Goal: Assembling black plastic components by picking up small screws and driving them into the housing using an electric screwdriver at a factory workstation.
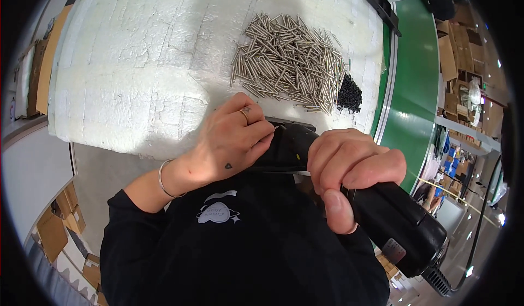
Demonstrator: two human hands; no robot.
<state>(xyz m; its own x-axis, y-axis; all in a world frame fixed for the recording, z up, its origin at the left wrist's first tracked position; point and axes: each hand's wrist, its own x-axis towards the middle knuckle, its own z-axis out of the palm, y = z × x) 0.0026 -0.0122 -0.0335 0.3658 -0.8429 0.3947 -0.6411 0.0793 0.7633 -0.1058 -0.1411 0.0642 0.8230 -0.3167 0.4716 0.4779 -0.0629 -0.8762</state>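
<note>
My right hand [355,175] is wrapped round a black corded power tool [401,224], its dark nose pointing left toward my other hand. With fingers closed together, my left hand [234,137] is at the tip of that nose; a small light-coloured bit shows by its fingertips, too little to name. Beneath the nose and these fingertips lies a flat black piece [289,168], partly covered by the tool. Just beyond my hands sits a heap of thin silver metal pins [292,60]. At its right edge is a smaller pile of tiny black parts [349,94], perhaps screws.
A padded white work surface [136,76] spreads under the heaps, its near edge close to my body. A green surface with a metal rail [406,87] runs along the right. The tool's cord [475,240] trails off at the right. Cardboard boxes [54,229] stand lower left.
</note>
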